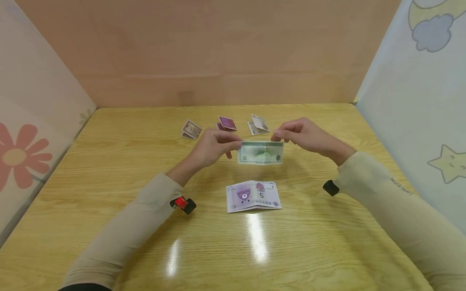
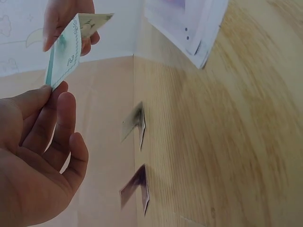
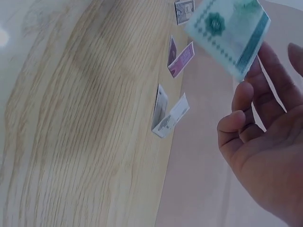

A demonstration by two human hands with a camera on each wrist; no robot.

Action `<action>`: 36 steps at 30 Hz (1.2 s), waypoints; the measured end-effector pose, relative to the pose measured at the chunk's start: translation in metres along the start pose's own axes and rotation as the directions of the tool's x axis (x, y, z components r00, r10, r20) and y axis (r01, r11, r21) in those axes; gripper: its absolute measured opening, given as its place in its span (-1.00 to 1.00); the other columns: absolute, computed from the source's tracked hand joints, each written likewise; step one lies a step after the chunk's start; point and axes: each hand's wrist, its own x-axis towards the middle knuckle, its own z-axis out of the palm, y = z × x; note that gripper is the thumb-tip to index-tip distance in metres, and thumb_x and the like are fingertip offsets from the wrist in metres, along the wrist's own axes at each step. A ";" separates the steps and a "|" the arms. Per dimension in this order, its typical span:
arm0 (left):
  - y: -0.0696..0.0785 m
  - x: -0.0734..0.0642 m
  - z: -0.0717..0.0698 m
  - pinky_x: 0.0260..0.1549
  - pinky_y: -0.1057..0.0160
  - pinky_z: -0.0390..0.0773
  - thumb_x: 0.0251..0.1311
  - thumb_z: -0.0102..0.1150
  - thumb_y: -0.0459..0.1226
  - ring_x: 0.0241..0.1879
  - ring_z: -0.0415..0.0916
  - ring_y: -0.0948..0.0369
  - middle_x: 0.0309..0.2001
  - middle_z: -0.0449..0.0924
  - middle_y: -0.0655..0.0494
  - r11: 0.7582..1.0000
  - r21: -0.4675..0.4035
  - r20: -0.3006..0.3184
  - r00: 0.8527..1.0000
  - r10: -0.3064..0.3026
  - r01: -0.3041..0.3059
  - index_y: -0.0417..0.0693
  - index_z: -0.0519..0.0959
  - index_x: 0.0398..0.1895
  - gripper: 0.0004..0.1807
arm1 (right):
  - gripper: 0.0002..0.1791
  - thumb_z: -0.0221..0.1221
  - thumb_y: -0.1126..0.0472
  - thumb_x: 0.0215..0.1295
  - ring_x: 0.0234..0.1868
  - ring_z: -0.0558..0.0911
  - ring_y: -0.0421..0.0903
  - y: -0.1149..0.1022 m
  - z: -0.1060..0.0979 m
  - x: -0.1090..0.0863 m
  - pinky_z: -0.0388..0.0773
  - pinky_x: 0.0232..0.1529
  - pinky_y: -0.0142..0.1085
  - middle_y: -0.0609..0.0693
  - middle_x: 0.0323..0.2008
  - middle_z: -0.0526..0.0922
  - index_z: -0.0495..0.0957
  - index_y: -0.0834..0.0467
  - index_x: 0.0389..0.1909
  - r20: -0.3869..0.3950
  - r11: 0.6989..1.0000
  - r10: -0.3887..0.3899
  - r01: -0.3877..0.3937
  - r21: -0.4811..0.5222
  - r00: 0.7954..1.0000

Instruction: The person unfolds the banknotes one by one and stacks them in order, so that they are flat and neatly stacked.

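Observation:
A green banknote (image 1: 260,152) with a fold crease down its middle hangs upright above the table. My left hand (image 1: 214,147) pinches its upper left corner between thumb and forefinger, the other fingers loosely bent in the left wrist view. At the upper right corner is my right hand (image 1: 303,133), its fingertips behind the note's edge. In the right wrist view the right thumb (image 3: 296,57) stands apart from the note and from the fingers. Below the note, a small stack of purple banknotes (image 1: 253,197) lies on the table, creased up along the middle.
Along the back of the wooden table (image 1: 120,161) stand three folded notes: a brown one (image 1: 192,129), a magenta one (image 1: 227,123) and a greyish one (image 1: 259,122). Walls enclose the table at the back and both sides.

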 end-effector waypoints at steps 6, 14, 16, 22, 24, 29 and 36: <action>-0.002 -0.004 -0.003 -0.51 0.28 0.38 0.30 0.34 -0.25 -0.46 0.62 0.01 -0.31 0.74 0.05 1.000 -0.015 -0.008 1.000 -0.014 0.014 -0.11 0.76 -0.14 -0.84 | -0.80 0.25 0.12 0.42 -0.02 0.57 -0.02 0.003 -0.005 -0.009 0.46 0.03 -0.07 0.01 -0.05 0.68 0.72 0.12 -0.09 0.009 0.999 0.019 -0.019 -0.028 1.000; -0.005 -0.018 -0.007 -0.34 0.00 0.57 0.30 0.33 -0.25 -0.44 0.64 -0.04 -0.32 0.74 0.06 1.000 0.003 0.014 1.000 -0.015 0.015 -0.13 0.75 -0.15 -0.84 | -0.84 0.32 0.14 0.36 -0.10 0.56 0.02 0.001 0.002 -0.016 0.46 -0.04 -0.11 0.01 -0.13 0.70 0.73 0.12 -0.16 0.001 0.998 0.044 -0.044 -0.035 0.999; -0.007 -0.023 -0.009 -0.28 -0.10 0.59 0.30 0.33 -0.25 -0.44 0.65 -0.04 -0.31 0.74 0.05 1.000 0.007 0.027 0.999 -0.017 0.017 -0.13 0.75 -0.14 -0.84 | -0.84 0.32 0.13 0.36 -0.11 0.58 0.09 0.001 0.006 -0.017 0.48 -0.05 -0.09 0.03 -0.16 0.71 0.72 0.13 -0.16 0.017 0.999 0.041 -0.040 -0.037 0.999; -0.010 -0.038 -0.008 -0.49 0.15 0.49 0.29 0.35 -0.23 -0.41 0.64 -0.05 -0.32 0.74 -0.01 0.996 0.041 0.074 0.994 -0.077 0.075 -0.05 0.75 -0.15 -0.86 | -0.83 0.32 0.12 0.35 -0.13 0.60 0.20 0.003 0.020 -0.023 0.53 -0.08 -0.02 0.04 -0.22 0.71 0.71 0.12 -0.17 0.081 0.999 0.032 -0.030 -0.025 0.996; -0.012 -0.042 -0.005 -0.57 0.26 0.37 0.28 0.36 -0.21 -0.40 0.63 -0.07 -0.33 0.73 -0.05 0.994 0.046 0.090 0.991 -0.101 0.098 -0.03 0.76 -0.15 -0.85 | -0.85 0.32 0.12 0.35 -0.15 0.61 0.19 0.005 0.025 -0.026 0.55 -0.11 -0.02 0.02 -0.24 0.72 0.71 0.12 -0.18 0.095 1.000 0.023 -0.021 -0.023 0.995; -0.014 -0.051 0.003 -0.66 0.32 0.30 0.23 0.41 -0.18 -0.42 0.62 -0.09 -0.38 0.71 -0.09 0.990 0.042 0.129 0.982 -0.142 0.137 -0.03 0.75 -0.18 -0.84 | -0.89 0.31 0.18 0.35 -0.23 0.61 0.17 0.008 0.034 -0.032 0.58 -0.21 -0.07 0.00 -0.28 0.72 0.71 0.12 -0.20 0.122 1.000 -0.012 0.014 -0.019 0.992; -0.021 -0.062 0.007 -0.68 0.31 0.33 0.21 0.42 -0.24 -0.60 0.50 0.09 -0.53 0.64 -0.08 0.985 0.063 0.175 0.970 -0.167 0.158 -0.06 0.73 -0.30 -0.91 | -0.92 0.32 0.23 0.33 -0.40 0.52 -0.10 0.012 0.049 -0.036 0.46 -0.37 -0.31 0.01 -0.40 0.67 0.70 0.16 -0.23 0.179 0.999 -0.039 0.039 0.008 0.983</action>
